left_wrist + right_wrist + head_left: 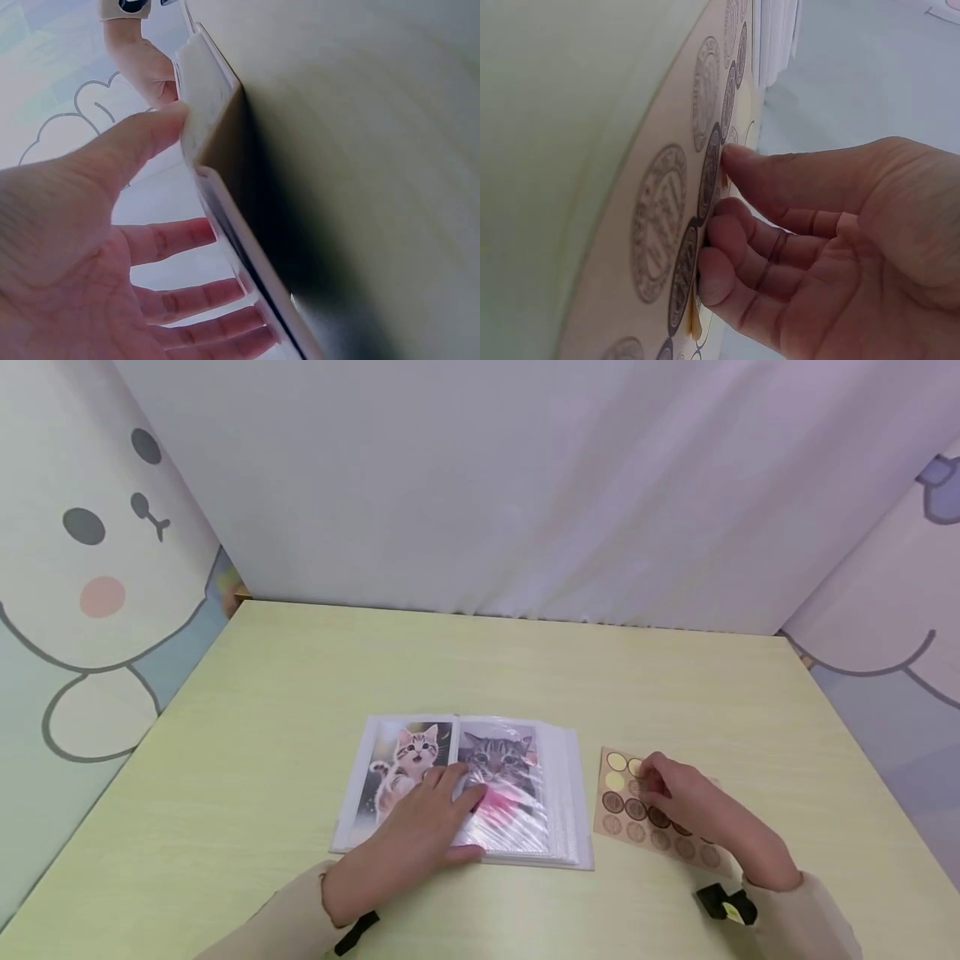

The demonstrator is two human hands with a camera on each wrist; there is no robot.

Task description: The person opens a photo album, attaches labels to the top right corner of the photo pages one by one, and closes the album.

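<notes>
A photo album [564,793] lies spread on the table, with a kitten picture [411,752] on its left page and a grey tabby picture [498,756] under shiny clear film on its right page. My left hand [416,822] rests across the album's lower middle, fingers extended; in the left wrist view its thumb [142,142] touches the page edges. To the right of the album is a brown sheet of round stickers [611,827], some yellow spots showing along its top. Over that sheet, my right hand [693,802] pinches at a sticker with curled fingers, which partly hide it.
The pale yellow table [480,668] stretches behind and beside the album. A white curtain [480,485] hangs along its back edge, and cartoon-printed panels [97,568] flank both sides. Dark wrist-worn gear [727,906] sits near the right cuff.
</notes>
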